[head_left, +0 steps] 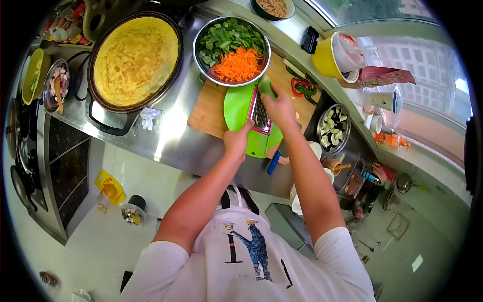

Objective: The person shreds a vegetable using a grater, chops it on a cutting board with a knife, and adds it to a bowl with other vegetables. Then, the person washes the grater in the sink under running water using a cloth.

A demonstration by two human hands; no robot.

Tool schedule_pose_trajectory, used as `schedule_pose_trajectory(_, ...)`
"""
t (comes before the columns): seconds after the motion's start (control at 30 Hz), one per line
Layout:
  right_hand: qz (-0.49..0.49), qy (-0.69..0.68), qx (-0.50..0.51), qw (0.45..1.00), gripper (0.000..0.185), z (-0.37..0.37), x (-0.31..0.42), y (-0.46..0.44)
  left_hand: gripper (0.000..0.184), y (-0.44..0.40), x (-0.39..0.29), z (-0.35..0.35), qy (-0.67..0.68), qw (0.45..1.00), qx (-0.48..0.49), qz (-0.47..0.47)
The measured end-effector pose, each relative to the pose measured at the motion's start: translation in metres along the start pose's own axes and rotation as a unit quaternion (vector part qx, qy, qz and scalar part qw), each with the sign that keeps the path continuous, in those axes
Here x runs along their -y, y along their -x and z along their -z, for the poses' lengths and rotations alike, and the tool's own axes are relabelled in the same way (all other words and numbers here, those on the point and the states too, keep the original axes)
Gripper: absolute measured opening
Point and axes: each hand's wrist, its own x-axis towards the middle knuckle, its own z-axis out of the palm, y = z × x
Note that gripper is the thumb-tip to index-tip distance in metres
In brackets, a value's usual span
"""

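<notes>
My right hand (280, 104) is closed around a green cucumber-like vegetable (266, 87), pressed near the upper end of a grater (260, 115). The grater has a metal face in a pink frame and lies on a bright green plastic board (235, 106). My left hand (237, 141) grips the near left edge of the grater. Beneath them is a wooden cutting board (201, 111). Just beyond the grater stands a metal bowl (195, 54) with chopped green leaves (226, 40) and shredded carrot (238, 65).
A round pan (90, 75) with a yellow pancake (138, 60) sits at the left. Near the right side of the cutting board are a blue-handled knife (273, 163), red pepper pieces (301, 87) and a bowl of eggplant pieces (333, 128). A crumpled tissue (149, 117) lies by the pan.
</notes>
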Motion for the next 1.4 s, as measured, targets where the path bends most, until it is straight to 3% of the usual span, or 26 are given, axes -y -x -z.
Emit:
schedule_pose_trajectory(0.1, 0.004, -0.016, -0.019, 1.0, 0.057, 0.01, -0.002, -0.005, 0.033, -0.005, -0.004, -0.004, 0.019, 1.0, -0.009, -0.014)
schedule_pose_trajectory(0.17, 0.029, 0.023, 0.037, 0.999, 0.057, 0.033, -0.002, 0.05, 0.034, 0.001, -0.007, 0.0, 0.016, 1.0, -0.008, -0.006)
schedule_pose_trajectory(0.2, -0.016, 0.03, 0.095, 0.995, 0.056, 0.043, -0.002, 0.072, 0.034, 0.006, -0.008, 0.001, 0.021, 1.0, -0.009, -0.001)
schedule_pose_trajectory(0.27, 0.031, 0.03, 0.078, 0.996, 0.058, 0.038, -0.016, 0.104, 0.035, 0.004, -0.015, -0.002, 0.01, 0.999, 0.002, 0.037)
schedule_pose_trajectory(0.33, 0.002, 0.067, 0.071, 0.995, 0.057, 0.028, -0.012, 0.085, 0.034, 0.0, -0.007, -0.001, 0.018, 1.0, -0.011, 0.02)
schedule_pose_trajectory(0.4, 0.042, 0.06, 0.011, 0.997, 0.055, 0.009, -0.01, 0.039, 0.033, 0.001, -0.002, 0.0, 0.006, 1.0, -0.011, -0.008)
schedule_pose_trajectory(0.5, 0.033, 0.049, -0.052, 0.997, 0.055, -0.007, -0.019, -0.012, 0.033, 0.007, -0.008, -0.002, 0.01, 1.0, -0.007, 0.015)
schedule_pose_trajectory(0.57, 0.057, -0.008, -0.028, 0.998, 0.055, -0.001, -0.028, -0.025, 0.032, 0.006, -0.006, -0.002, 0.025, 1.0, -0.005, -0.002)
schedule_pose_trajectory(0.63, 0.052, 0.039, 0.029, 0.997, 0.056, 0.027, -0.017, 0.022, 0.032, 0.006, -0.004, 0.004, 0.04, 0.999, -0.01, -0.01)
schedule_pose_trajectory(0.7, -0.011, 0.052, 0.108, 0.993, 0.057, 0.049, -0.008, 0.071, 0.035, 0.003, -0.008, 0.005, 0.012, 0.999, 0.017, 0.03)
schedule_pose_trajectory(0.8, 0.04, 0.052, 0.069, 0.995, 0.058, 0.031, -0.039, 0.09, 0.036, -0.002, -0.008, 0.003, 0.016, 0.999, 0.013, 0.033)
schedule_pose_trajectory(0.87, -0.003, 0.037, 0.058, 0.998, 0.058, 0.022, -0.018, 0.053, 0.036, -0.002, -0.008, 0.004, 0.005, 1.0, 0.013, 0.015)
schedule_pose_trajectory(0.93, 0.059, 0.05, -0.02, 0.997, 0.056, -0.002, -0.02, -0.001, 0.037, 0.006, -0.004, 0.005, -0.013, 1.0, 0.018, 0.004)
schedule_pose_trajectory(1.0, 0.04, -0.022, -0.008, 0.999, 0.055, 0.002, -0.012, -0.02, 0.037, 0.005, -0.008, 0.001, -0.014, 1.0, 0.001, 0.021)
schedule_pose_trajectory(1.07, -0.141, -0.217, 0.094, 0.961, 0.06, 0.014, -0.013, -0.011, 0.038, 0.003, -0.011, 0.003, -0.001, 1.0, 0.014, 0.008)
schedule_pose_trajectory(1.1, -0.16, -0.286, 0.134, 0.935, 0.059, 0.022, -0.023, 0.0, 0.039, 0.003, -0.008, 0.006, 0.017, 1.0, 0.024, 0.003)
schedule_pose_trajectory(1.23, -0.23, -0.323, 0.185, 0.899, 0.057, 0.032, -0.063, 0.036, 0.04, 0.007, -0.01, 0.003, 0.021, 0.999, 0.027, 0.017)
schedule_pose_trajectory(1.3, -0.129, -0.335, 0.141, 0.923, 0.06, 0.022, -0.075, 0.036, 0.04, 0.006, -0.006, 0.005, 0.011, 1.0, 0.017, 0.011)
schedule_pose_trajectory(1.33, -0.13, -0.337, 0.141, 0.922, 0.06, 0.022, -0.072, 0.04, 0.04, 0.005, -0.005, 0.005, 0.01, 1.0, 0.017, 0.011)
schedule_pose_trajectory(1.4, -0.144, -0.197, 0.12, 0.962, 0.065, 0.025, -0.063, 0.056, 0.04, 0.003, -0.003, 0.006, 0.004, 1.0, 0.017, 0.005)
